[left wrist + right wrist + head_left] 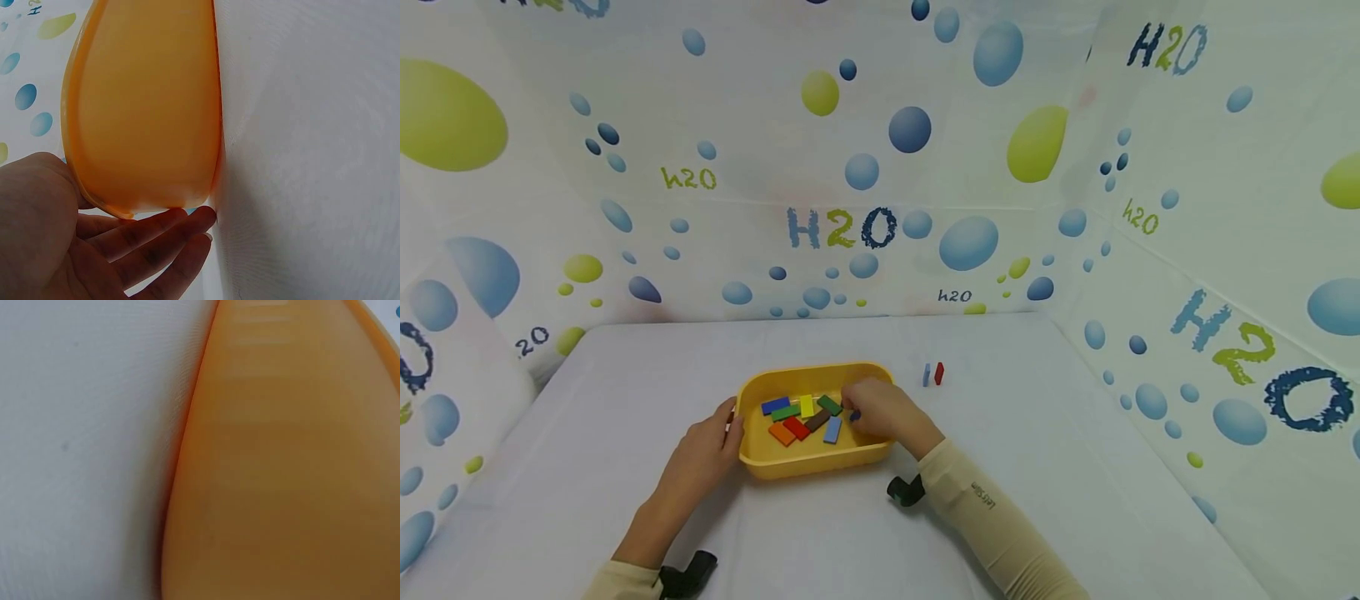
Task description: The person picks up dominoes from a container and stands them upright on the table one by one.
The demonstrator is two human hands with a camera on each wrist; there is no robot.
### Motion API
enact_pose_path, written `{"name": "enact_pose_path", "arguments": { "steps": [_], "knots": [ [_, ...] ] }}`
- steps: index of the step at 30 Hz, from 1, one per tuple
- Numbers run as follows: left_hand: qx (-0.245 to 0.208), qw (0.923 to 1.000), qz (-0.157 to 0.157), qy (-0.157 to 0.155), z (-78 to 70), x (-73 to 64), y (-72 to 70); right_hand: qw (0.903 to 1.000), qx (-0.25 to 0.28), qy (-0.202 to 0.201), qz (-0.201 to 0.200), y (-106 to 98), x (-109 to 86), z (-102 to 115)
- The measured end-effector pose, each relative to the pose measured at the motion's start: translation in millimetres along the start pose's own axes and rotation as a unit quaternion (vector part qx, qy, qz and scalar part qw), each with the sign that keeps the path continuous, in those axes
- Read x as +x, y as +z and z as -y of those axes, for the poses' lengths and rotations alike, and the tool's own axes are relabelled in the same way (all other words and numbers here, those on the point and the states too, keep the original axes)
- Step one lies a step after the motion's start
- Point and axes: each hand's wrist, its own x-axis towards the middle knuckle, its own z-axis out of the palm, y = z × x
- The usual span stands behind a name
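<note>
A yellow plastic tray (808, 466) sits on the white table, holding several small flat dominoes, among them an orange domino (782, 433), a brown domino (817, 420) and a light blue domino (832, 430). My left hand (711, 442) rests against the tray's left end; in the left wrist view its fairly straight fingers (156, 250) touch the outer wall. Inside the tray's right end, my right hand (880, 410) has curled fingers and pinches a dark blue domino (854, 415), mostly covered by the hand. The right wrist view shows only the tray's outer side (281, 462) and tablecloth.
Beyond the tray's right end, a light blue domino (927, 374) and a red domino (939, 373) stand upright side by side, a small gap between them. A white sheet with printed bubbles (967, 243) hangs behind and beside the table (1037, 467).
</note>
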Motion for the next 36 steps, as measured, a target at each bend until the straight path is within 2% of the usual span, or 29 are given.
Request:
{"name": "enact_pose_path", "arguments": {
  "steps": [8, 18, 31, 36],
  "knots": [
    [0.003, 0.9999, 0.011, -0.008, -1.4, 1.5, -1.8, 0.9999, 0.011, -0.005, 0.001, -0.7, -0.3, 0.3],
    [0.004, 1.0, 0.003, -0.004, -1.5, 0.8, -0.6, 0.9992, -0.039, 0.008, 0.004, 0.4, 0.9, 2.0],
    [0.006, 1.0, -0.001, 0.0, -0.6, 1.2, -0.8, 0.9996, -0.025, -0.011, -0.006, 3.2, 4.8, -1.7],
    [0.005, 1.0, -0.004, 0.001, 1.2, 0.8, 0.2, 0.9997, -0.022, -0.005, -0.004, 4.0, 4.8, -2.0]
  ]
}}
